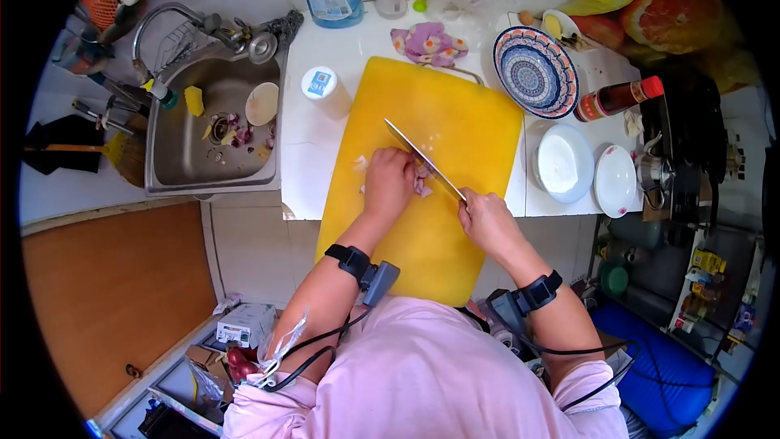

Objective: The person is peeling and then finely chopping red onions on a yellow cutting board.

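My right hand (pixel 490 222) is closed around the handle of a kitchen knife (pixel 426 161), whose blade I see nearly edge-on, slanting up to the left. The blade stands over a yellow cutting board (pixel 451 97). Beside it my left hand (pixel 390 178) curls its fingers down on chopped purple onion (pixel 421 186), partly hidden by the fingers and blade. A few pale onion scraps (pixel 361 163) lie left of my left hand. Small wet bits dot the board beyond the blade. The board juts over the counter's front edge towards my body.
A lidded white container (pixel 326 91) stands left of the board. At the right are a patterned bowl (pixel 536 73), a white bowl (pixel 565 161), a small plate (pixel 615 180) and a red-capped sauce bottle (pixel 615 100). The steel sink (pixel 183 146) holds peels; a purple cloth (pixel 428 42) lies behind the board.
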Demonstrator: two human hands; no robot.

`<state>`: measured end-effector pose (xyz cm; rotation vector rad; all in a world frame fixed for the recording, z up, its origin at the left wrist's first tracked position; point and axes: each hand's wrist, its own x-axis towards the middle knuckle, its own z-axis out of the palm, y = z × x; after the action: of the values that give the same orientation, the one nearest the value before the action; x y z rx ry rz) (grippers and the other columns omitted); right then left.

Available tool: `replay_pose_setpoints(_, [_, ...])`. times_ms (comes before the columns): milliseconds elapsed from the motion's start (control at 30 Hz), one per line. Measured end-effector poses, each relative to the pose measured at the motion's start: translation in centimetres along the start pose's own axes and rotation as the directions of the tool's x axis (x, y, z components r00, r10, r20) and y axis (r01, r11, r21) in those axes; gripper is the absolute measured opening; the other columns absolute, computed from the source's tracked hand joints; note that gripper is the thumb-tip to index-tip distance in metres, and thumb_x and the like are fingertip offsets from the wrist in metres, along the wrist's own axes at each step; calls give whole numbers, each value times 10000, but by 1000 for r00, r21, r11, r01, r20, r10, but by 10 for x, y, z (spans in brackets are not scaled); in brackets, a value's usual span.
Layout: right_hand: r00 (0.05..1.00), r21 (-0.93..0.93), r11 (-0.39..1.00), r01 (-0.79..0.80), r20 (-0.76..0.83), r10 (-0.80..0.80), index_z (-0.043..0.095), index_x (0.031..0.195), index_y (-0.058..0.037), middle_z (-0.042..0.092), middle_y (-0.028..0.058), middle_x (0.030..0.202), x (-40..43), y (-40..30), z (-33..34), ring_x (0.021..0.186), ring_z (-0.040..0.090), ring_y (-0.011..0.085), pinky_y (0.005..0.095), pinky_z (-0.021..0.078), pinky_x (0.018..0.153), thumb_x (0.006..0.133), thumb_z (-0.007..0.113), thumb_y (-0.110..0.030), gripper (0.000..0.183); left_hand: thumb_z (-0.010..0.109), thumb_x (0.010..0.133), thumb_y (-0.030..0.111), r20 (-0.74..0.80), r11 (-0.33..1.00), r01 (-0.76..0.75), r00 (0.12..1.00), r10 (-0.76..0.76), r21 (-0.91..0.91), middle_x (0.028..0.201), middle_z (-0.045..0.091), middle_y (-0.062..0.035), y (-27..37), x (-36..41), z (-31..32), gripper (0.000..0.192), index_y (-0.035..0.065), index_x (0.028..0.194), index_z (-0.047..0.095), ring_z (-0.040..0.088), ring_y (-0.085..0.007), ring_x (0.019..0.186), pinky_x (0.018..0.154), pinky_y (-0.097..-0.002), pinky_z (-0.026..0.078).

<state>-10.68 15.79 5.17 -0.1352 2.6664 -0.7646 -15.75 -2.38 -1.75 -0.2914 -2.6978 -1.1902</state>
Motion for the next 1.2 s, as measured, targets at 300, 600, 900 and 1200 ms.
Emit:
replay_pose_setpoints(300, [995, 14, 998, 54, -86, -52, 606, 896, 9, 590, 242, 651, 5, 6, 12, 624, 602, 417, 490, 493, 603, 833, 559, -67, 110, 609, 751, 23, 62, 1000, 8, 998, -7, -16, 824, 621, -143, -4, 4, -6, 57, 3, 772, 658, 555, -340, 841, 757, -404, 469])
replay_pose_setpoints(600, [996, -35, 998, -47, -78, 45, 609, 932, 8, 588, 249, 660, 3, -6, 25, 640, 599, 428, 484, 495, 604, 824, 564, -50, 131, 609, 757, 22, 100, 999, -29, 995, 26, 30, 858, 616, -124, -3, 1, -6, 69, 11, 794, 666, 550, -325, 881, 780, -391, 470])
replay_pose_setpoints(900, [998, 43, 997, -58, -20, 59, 616, 928, 9, 609, 278, 713, -1, -12, 18, 705, 613, 450, 519, 499, 679, 844, 545, -92, 149, 608, 769, 34, 89, 999, -48, 995, 46, 14, 841, 612, -120, -6, -2, -6, 76, 8, 794, 675, 549, -312, 877, 784, -382, 469])
replay_pose_setpoints(1200, [998, 57, 997, -52, -28, 54, 617, 938, 16, 607, 284, 719, -4, -20, 22, 710, 608, 457, 521, 497, 680, 832, 551, -80, 157, 638, 756, 10, 49, 990, 47, 998, -41, -132, 871, 619, -119, -12, -6, -24, 57, 14, 803, 670, 562, -314, 915, 795, -380, 474])
